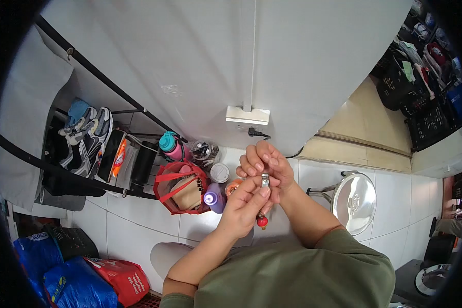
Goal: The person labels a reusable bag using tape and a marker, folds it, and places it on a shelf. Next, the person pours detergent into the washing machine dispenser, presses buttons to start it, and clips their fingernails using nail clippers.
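Observation:
In front of my torso both hands are raised and meet. My left hand (239, 211) pinches a small silver nail clipper (265, 180) between thumb and forefinger. My right hand (278, 172) is beside the clipper, its fingers curled in and their nails turned up. Nothing shows inside those curled fingers, though part of the palm is hidden. A red bead charm (262, 221) dangles just under the hands; where it attaches is covered by the fingers.
A red bag (161, 192), a purple bottle (214, 199) and a turquoise-lidded bottle (168, 142) stand left of my hands. Shoes (90, 141) fill a black rack. To the right is a shiny round stool (354, 203). Ahead, a plug (256, 132) sits in a wall outlet. Shopping bags (82, 282) lie lower left.

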The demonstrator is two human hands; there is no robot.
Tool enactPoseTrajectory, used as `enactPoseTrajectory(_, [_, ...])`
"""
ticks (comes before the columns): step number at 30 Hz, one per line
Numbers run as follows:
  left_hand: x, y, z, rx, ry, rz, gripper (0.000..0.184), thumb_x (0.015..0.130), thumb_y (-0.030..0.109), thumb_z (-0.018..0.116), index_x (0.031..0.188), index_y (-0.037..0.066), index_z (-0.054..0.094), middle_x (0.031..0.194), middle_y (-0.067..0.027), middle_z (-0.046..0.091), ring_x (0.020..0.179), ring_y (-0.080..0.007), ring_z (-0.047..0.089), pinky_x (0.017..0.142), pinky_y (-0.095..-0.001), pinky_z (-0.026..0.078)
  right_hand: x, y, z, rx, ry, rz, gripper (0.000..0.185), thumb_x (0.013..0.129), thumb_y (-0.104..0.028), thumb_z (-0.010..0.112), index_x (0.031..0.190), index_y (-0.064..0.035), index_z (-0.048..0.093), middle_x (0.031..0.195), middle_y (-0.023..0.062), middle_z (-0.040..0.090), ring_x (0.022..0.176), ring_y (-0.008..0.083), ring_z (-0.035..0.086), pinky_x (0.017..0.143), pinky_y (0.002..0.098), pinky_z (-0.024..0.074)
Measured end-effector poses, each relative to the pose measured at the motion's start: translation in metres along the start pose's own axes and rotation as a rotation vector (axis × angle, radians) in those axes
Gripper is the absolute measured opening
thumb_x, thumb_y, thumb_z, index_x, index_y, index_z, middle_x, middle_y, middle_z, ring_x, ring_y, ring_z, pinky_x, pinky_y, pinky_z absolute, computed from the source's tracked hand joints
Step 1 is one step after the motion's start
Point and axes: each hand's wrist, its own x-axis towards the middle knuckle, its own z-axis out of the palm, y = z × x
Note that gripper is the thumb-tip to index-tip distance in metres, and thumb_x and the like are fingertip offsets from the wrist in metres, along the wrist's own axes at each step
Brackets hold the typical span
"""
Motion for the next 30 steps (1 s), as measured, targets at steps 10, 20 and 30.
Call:
enactPoseTrajectory(10, [0.006,-0.011,0.007,-0.075,0.017,0.086,0.025,0.104,0.02,0.05,0.121,0.003,0.056,0.095,-0.0095,0.062,0.07,-0.0108,0.049,0.066,-0.0238,0.04,0.0,0.018,-0.004,-0.043,-0.096,-0.136,0.029,0.098,-0.043,0.059,0.091,-0.0148,0.052,0.099,0.0076,0.047,0.093,0.0238,0.051,0.092,0.0438,0.0417])
enactPoseTrajectory(20, [0.006,-0.008,0.009,-0.058,0.035,0.068,0.025,0.104,0.02,0.051,0.121,0.003,0.056,0.095,-0.0102,0.062,0.068,-0.0101,0.048,0.065,-0.0229,0.04,0.003,0.01,-0.014,-0.213,-0.123,-0.217,0.026,0.096,-0.039,0.063,0.093,-0.0138,0.058,0.105,0.0082,0.048,0.1,0.0259,0.053,0.091,0.0425,0.0443])
enactPoseTrajectory(30, [0.005,-0.001,0.01,-0.053,0.048,0.024,0.026,0.104,0.022,0.048,0.119,0.002,0.056,0.093,-0.0104,0.062,0.066,-0.0091,0.047,0.061,-0.0224,0.039,0.002,-0.002,-0.013,-0.517,-0.073,-0.297,0.031,0.097,-0.04,0.06,0.089,-0.0111,0.061,0.104,0.0088,0.051,0.098,0.0247,0.055,0.091,0.0424,0.0455])
